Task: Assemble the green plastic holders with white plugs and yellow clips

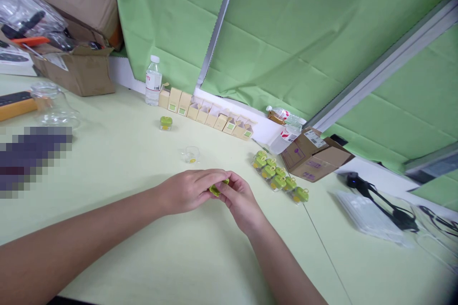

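Observation:
My left hand (pixel 189 189) and my right hand (pixel 239 200) meet over the pale green table (pixel 143 248), fingers pinched together on a small green item (pixel 216 189) that is mostly hidden between them. Just beyond my hands lies a small clear plastic case (pixel 191 154) with a yellow bit inside. A closed clear case with a green item (pixel 166 123) stands farther back. To the right, a row of several green items in clear cases (pixel 279 177) lies on the table.
A row of small beige cartons (pixel 207 113) lines the back wall beside a water bottle (pixel 153 81). A brown cardboard box (pixel 315 153) sits at the right, with a stack of clear bags (pixel 368 217) and black cables (pixel 386 202). Boxes (pixel 77 71) and a glass jar (pixel 53 104) stand at the left.

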`<control>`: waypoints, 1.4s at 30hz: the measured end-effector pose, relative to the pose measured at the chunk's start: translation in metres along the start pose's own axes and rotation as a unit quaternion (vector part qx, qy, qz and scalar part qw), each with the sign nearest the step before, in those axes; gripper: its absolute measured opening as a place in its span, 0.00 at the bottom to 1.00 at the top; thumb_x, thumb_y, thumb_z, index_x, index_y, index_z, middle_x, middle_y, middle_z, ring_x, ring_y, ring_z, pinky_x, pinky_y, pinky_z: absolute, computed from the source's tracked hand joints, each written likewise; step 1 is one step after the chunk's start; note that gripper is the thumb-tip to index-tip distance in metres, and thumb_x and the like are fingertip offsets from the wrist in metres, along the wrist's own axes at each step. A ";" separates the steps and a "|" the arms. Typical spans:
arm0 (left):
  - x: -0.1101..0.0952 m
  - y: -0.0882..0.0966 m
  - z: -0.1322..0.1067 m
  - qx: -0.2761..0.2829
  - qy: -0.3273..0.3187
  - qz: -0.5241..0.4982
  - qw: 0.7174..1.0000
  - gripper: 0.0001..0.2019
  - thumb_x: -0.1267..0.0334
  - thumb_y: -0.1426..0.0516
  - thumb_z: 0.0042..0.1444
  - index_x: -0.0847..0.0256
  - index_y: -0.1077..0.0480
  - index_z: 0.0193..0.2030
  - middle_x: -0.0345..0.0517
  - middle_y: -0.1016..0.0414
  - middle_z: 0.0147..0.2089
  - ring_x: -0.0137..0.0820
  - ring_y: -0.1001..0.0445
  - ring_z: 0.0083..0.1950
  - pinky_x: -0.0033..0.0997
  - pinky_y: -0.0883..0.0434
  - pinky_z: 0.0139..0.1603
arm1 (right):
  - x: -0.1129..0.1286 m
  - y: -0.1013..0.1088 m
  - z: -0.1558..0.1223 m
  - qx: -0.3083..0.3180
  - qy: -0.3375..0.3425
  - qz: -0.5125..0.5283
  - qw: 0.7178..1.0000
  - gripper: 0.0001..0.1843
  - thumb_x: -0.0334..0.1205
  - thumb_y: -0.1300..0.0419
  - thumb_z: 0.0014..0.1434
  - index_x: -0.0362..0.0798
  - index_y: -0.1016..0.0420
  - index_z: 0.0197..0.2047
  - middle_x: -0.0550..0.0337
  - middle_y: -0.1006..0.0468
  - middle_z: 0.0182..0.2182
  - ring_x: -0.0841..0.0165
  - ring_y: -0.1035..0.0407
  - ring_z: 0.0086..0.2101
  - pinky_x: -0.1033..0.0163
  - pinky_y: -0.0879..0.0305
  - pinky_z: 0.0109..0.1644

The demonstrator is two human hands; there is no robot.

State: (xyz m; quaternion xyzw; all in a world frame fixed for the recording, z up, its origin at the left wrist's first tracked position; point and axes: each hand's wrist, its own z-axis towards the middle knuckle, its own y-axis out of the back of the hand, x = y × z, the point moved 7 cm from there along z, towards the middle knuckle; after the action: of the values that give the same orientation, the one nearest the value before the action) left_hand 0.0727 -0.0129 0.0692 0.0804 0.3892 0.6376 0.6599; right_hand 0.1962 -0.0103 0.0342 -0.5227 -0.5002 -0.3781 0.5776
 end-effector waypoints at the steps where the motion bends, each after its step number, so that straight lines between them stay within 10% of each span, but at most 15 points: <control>1: 0.000 0.000 0.000 -0.003 0.000 0.000 1.000 0.26 0.75 0.50 0.63 0.56 0.42 0.67 0.48 0.28 0.62 0.33 0.27 0.60 0.35 0.26 0.60 | 0.000 0.001 0.000 -0.003 0.004 -0.004 1.000 0.10 0.41 0.30 0.55 0.47 0.25 0.37 0.61 0.22 0.33 0.69 0.28 0.35 0.60 0.30 0.43; 12: -0.009 -0.001 -0.006 -0.052 -0.047 0.024 0.997 0.25 0.76 0.48 0.64 0.58 0.43 0.66 0.49 0.26 0.60 0.32 0.25 0.57 0.31 0.25 0.58 | 0.007 0.002 -0.001 -0.015 0.023 -0.024 0.999 0.11 0.40 0.28 0.51 0.47 0.26 0.31 0.66 0.26 0.24 0.73 0.33 0.26 0.65 0.34 0.33; 22: 0.007 -0.004 -0.002 0.008 0.073 -0.042 0.996 0.22 0.70 0.47 0.64 0.52 0.40 0.64 0.45 0.25 0.57 0.31 0.22 0.49 0.32 0.24 0.50 | 0.007 0.001 0.001 0.013 0.019 -0.108 0.994 0.09 0.44 0.35 0.59 0.48 0.23 0.38 0.60 0.22 0.31 0.66 0.27 0.34 0.56 0.27 0.43; 42: 0.005 -0.006 -0.002 0.034 0.068 -0.058 0.995 0.26 0.77 0.48 0.59 0.54 0.40 0.62 0.45 0.27 0.57 0.32 0.25 0.51 0.31 0.26 0.50 | 0.005 0.005 0.002 0.005 -0.007 -0.119 0.993 0.08 0.41 0.36 0.57 0.47 0.19 0.38 0.60 0.20 0.30 0.67 0.26 0.31 0.60 0.25 0.36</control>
State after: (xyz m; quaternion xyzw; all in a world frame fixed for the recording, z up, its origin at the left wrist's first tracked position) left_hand 0.0759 -0.0104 0.0623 0.0362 0.4583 0.5886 0.6650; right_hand 0.2016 -0.0074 0.0378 -0.4588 -0.5651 -0.4381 0.5275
